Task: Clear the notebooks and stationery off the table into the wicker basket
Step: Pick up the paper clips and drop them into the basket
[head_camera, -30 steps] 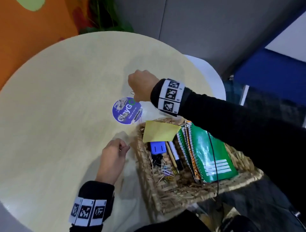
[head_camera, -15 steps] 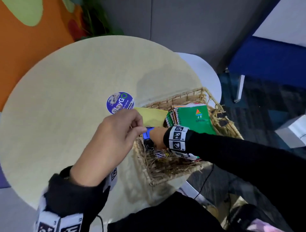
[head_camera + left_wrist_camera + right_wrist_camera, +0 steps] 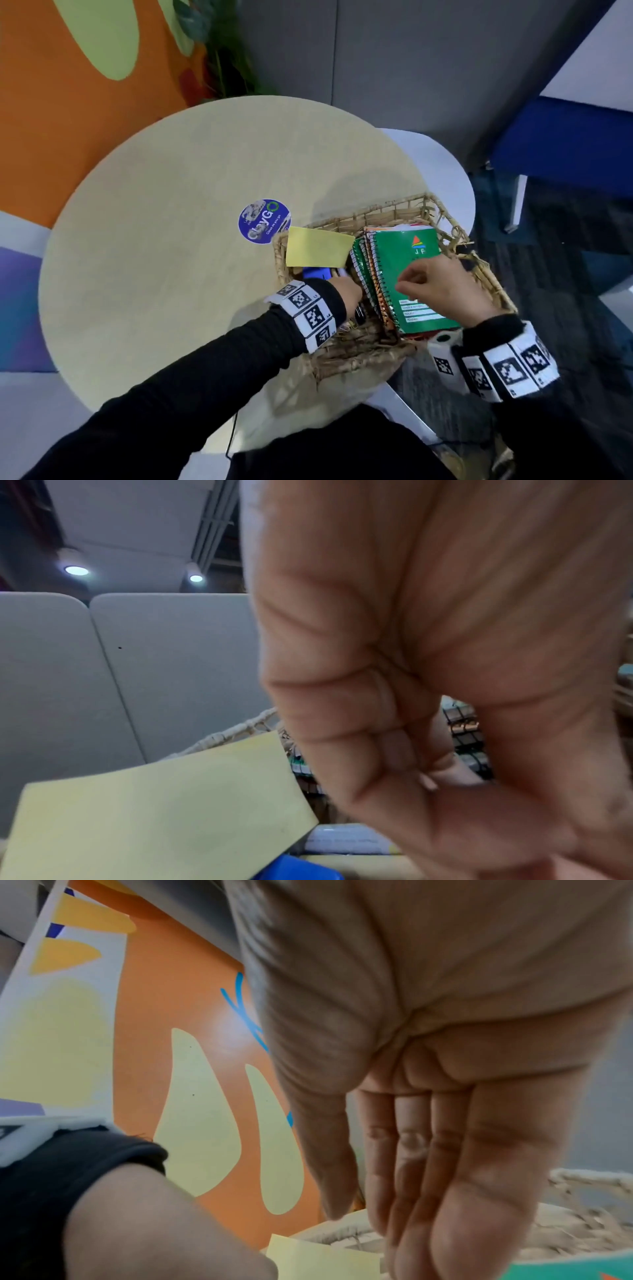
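Observation:
The wicker basket (image 3: 383,214) stands at the right of the round table (image 3: 171,257). In it lie a yellow sticky pad (image 3: 318,248), a blue item (image 3: 317,274) and green spiral notebooks (image 3: 407,260). My left hand (image 3: 347,293) reaches down into the basket beside the notebooks' spirals. The left wrist view shows that left hand (image 3: 435,780) with fingers curled against the thumb and nothing visible between them, beside the yellow pad (image 3: 154,813). Over the top green notebook my right hand (image 3: 442,291) holds nothing. Its fingers (image 3: 411,1191) are straight.
A round blue sticker (image 3: 264,221) lies flat on the table just left of the basket. A white table (image 3: 445,164) adjoins behind the basket. A plant (image 3: 219,51) and an orange wall stand at the back, and a blue seat (image 3: 565,144) is at the right.
My left hand went from the tabletop up and then down into the basket. My right hand moved from near the sticker into the basket, then across over the green notebook.

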`<action>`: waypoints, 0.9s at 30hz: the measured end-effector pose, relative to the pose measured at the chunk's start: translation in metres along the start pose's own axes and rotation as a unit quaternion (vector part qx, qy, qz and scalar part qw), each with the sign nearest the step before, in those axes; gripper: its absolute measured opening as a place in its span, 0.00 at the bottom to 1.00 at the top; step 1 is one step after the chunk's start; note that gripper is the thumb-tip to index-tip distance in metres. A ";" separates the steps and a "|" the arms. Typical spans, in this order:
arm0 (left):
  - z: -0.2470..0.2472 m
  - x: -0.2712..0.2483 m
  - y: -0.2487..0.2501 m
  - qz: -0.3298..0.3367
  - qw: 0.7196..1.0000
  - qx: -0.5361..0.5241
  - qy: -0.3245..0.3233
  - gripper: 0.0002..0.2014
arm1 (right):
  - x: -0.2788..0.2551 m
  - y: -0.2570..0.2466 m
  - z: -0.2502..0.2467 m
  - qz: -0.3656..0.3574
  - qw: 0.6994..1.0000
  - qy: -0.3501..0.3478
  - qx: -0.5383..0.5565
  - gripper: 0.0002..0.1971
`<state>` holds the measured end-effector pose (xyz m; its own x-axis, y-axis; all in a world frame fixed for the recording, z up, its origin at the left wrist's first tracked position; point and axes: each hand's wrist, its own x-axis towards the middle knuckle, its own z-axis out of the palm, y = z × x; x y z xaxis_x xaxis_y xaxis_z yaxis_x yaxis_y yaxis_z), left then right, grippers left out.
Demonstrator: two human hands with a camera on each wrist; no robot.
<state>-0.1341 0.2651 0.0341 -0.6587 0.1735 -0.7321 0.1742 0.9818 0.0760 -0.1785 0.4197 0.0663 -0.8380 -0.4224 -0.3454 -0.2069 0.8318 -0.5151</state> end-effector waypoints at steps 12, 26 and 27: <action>-0.008 -0.039 -0.123 -0.054 0.878 -0.387 0.275 0.09 | 0.030 -0.012 -0.008 -0.047 0.998 -0.010 0.050 0.03; 0.058 0.049 -0.191 -0.152 0.813 -0.447 0.340 0.07 | 0.242 -0.170 -0.017 -0.300 0.931 -0.089 -0.187 0.07; 0.058 0.055 -0.190 -0.127 0.815 -0.441 0.353 0.07 | 0.256 -0.174 -0.004 -0.307 0.918 -0.129 -0.217 0.08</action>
<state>-0.1611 0.0839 -0.0598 -0.9027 -0.3490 -0.2516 -0.4230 0.6129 0.6674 -0.3590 0.1687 0.0710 -0.3597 -0.8843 -0.2976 -0.8288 0.4493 -0.3336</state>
